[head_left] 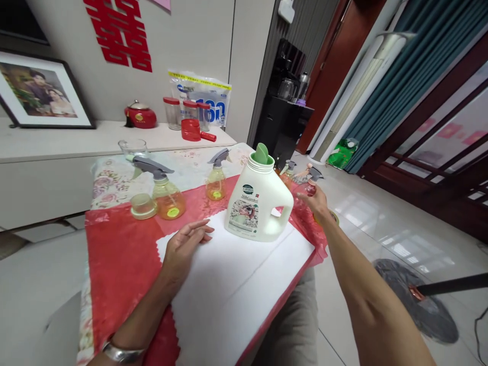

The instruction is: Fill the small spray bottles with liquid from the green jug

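Observation:
My left hand (187, 244) rests on the white sheet (236, 290), fingers loosely curled and apart, holding nothing. A white detergent jug (257, 203) with a green spout stands on the sheet just right of it. My right hand (316, 202) reaches past the jug to the table's right edge, fingers closing around a small spray bottle (310, 184) with a grey trigger and pinkish body. Two amber spray bottles (165, 195) (216, 179) stand behind on the red cloth (122, 254).
A small clear cup (143, 206) sits beside the left amber bottle, and a glass (133, 148) behind it. More spray bottles (287, 170) stand at the far right corner. A white sideboard (76, 147) holds a framed photo, red pot and jars. A fan base (419, 300) lies on the floor.

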A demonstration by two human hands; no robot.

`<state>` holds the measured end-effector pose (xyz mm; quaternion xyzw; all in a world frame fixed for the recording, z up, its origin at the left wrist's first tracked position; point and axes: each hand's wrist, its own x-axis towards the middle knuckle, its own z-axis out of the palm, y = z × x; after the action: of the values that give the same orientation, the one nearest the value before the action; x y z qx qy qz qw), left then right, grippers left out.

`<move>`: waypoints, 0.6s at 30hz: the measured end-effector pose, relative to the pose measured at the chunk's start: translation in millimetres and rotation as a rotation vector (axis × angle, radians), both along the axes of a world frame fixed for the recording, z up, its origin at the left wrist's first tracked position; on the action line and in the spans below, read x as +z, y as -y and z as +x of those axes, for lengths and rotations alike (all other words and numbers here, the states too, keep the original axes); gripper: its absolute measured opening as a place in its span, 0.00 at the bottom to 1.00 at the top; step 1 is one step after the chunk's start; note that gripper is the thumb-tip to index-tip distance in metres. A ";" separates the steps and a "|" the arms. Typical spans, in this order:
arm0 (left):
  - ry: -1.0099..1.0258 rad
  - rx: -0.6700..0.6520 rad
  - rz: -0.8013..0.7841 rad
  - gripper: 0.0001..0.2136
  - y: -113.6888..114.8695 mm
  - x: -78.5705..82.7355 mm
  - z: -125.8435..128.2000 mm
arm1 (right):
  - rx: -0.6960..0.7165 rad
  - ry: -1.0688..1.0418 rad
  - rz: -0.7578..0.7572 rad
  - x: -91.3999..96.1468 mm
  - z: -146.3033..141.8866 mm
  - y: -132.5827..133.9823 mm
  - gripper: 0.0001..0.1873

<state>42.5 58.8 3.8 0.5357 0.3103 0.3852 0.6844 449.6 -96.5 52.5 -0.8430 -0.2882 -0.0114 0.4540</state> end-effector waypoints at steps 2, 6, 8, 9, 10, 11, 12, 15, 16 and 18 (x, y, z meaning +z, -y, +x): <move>-0.007 -0.010 0.003 0.19 -0.6 0.2 0.7 | -0.016 -0.008 -0.011 -4.7 5.0 -6.4 0.23; -0.026 -0.027 0.011 0.19 -1.3 1.0 1.2 | -0.029 -0.036 -0.022 -9.0 7.6 -13.2 0.23; -0.029 -0.038 0.013 0.19 -1.7 0.8 1.3 | -0.013 -0.056 -0.013 -9.1 6.4 -12.7 0.23; -0.026 -0.043 0.013 0.19 -1.9 0.4 1.4 | 0.000 -0.071 -0.005 -8.5 5.7 -11.1 0.23; -0.023 -0.048 0.012 0.19 -2.2 0.0 1.5 | 0.014 -0.089 0.006 -7.3 5.2 -8.5 0.23; -0.019 -0.052 0.011 0.19 -2.4 -0.6 1.7 | 0.023 -0.112 0.019 -5.6 4.8 -4.9 0.23; -0.015 -0.055 0.009 0.19 -2.7 -1.2 1.9 | 0.022 -0.137 0.035 -3.4 4.4 -0.1 0.23; -0.003 -0.057 0.010 0.19 -3.0 -3.6 2.0 | -0.014 -0.215 0.119 7.7 -1.1 19.5 0.21; 0.003 -0.060 0.011 0.19 -3.0 -4.4 1.8 | -0.021 -0.235 0.164 13.3 -6.2 27.0 0.21; 0.013 -0.064 0.015 0.19 -2.5 -5.9 1.2 | 0.001 -0.251 0.285 28.1 -25.4 41.8 0.20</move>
<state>43.7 61.3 -2.1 0.5479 0.2855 0.3691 0.6943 424.3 -138.3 80.6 -0.7650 -0.2251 0.0535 0.6011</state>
